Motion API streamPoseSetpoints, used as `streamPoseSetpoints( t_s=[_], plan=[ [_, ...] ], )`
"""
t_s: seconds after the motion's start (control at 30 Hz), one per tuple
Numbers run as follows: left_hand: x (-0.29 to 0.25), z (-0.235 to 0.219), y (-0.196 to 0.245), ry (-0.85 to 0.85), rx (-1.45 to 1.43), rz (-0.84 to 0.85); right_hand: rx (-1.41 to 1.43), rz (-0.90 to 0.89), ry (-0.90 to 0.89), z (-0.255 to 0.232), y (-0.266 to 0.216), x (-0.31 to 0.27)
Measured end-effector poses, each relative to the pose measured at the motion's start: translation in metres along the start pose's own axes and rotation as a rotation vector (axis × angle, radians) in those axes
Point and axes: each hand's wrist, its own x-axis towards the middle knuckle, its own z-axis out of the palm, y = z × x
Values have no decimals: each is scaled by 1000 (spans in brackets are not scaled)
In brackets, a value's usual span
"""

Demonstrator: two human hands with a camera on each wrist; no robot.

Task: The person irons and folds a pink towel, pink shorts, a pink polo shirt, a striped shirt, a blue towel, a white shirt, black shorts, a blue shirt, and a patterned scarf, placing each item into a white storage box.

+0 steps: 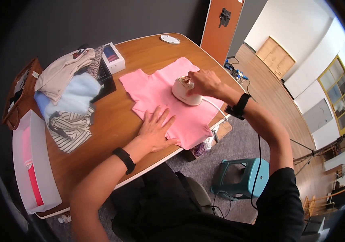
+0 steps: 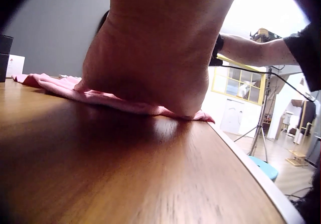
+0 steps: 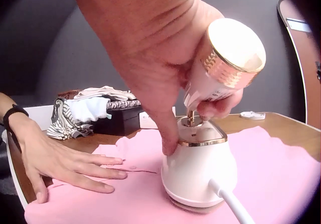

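A pink short-sleeved shirt [image 1: 156, 92] lies spread over the wooden table's near right part. My right hand [image 1: 208, 84] grips the handle of a small white iron [image 1: 182, 93], whose base rests on the shirt. In the right wrist view, the fingers curl round the handle, which has a rose-gold band [image 3: 228, 71], and the thumb lies along the iron's white body [image 3: 195, 176]. My left hand [image 1: 155, 130] is spread palm down on the shirt near the table's front edge, left of the iron. In the left wrist view, the palm's heel [image 2: 150, 91] covers much of the cloth.
A white cord [image 1: 217, 107] runs from the iron over the table edge. Folded clothes [image 1: 69, 97], a white box [image 1: 114, 58], a brown basket [image 1: 21, 92] and a translucent bin [image 1: 45, 173] stand to the left. A teal stool [image 1: 241, 177] is on the floor.
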Motion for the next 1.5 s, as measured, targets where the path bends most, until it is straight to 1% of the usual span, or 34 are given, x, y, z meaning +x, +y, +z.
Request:
streamPoseSetpoints(
  t_s=[0.07,0.13,0.17,0.2,0.27,0.37,0.47,0.5,0.53,0.63,0.67,0.83,0.93,0.97,1.07,1.1,1.2,1.23,1.3,1.33,1.4,1.47,1.5],
  plan=[
    [1,0,0,-2,-4,1,37,39,-23,8,1,4],
    [1,2,0,10,-27,-3,92,-61,-10,21,24,5],
    [1,2,0,12,-38,-3,124,-108,-4,4,11,0],
    [0,4,0,21,-39,0,352,127,-304,-22,7,-8],
    [1,7,-1,43,-37,6,440,179,-358,-22,17,-12],
    [1,11,-3,67,-38,17,415,200,-247,-13,21,-15],
    [0,12,-4,83,-47,26,306,189,-198,-3,39,-3],
    [-1,11,-4,79,-43,30,298,234,-183,-2,44,-1],
    [-1,10,-4,77,-40,31,331,252,-140,3,53,1],
    [-3,7,-4,58,-26,28,369,320,-98,6,79,7],
    [-4,7,-4,49,-20,28,329,382,-148,8,91,12],
    [-7,8,-4,26,-7,21,299,538,-56,21,136,14],
    [-7,6,-4,20,-8,23,256,616,-119,19,155,14],
    [-7,6,-4,20,-8,25,251,628,-97,18,157,10],
    [-7,6,-3,16,4,26,65,547,12,21,166,8],
    [-7,6,-3,16,-1,25,16,584,-35,21,170,13],
    [-7,6,-1,23,-12,22,34,518,96,11,164,5],
    [-7,8,-1,30,-13,21,129,584,14,-16,135,-2],
    [-7,9,0,44,-19,18,166,510,-15,-39,105,-9],
    [-8,9,1,50,-24,16,185,472,-32,-44,95,-10],
    [-8,11,4,56,-28,13,136,358,12,-39,81,-7],
    [-8,12,5,59,-20,15,49,190,49,-30,62,-4],
    [-8,14,6,71,-18,21,92,159,23,-27,50,-3]
  ],
)
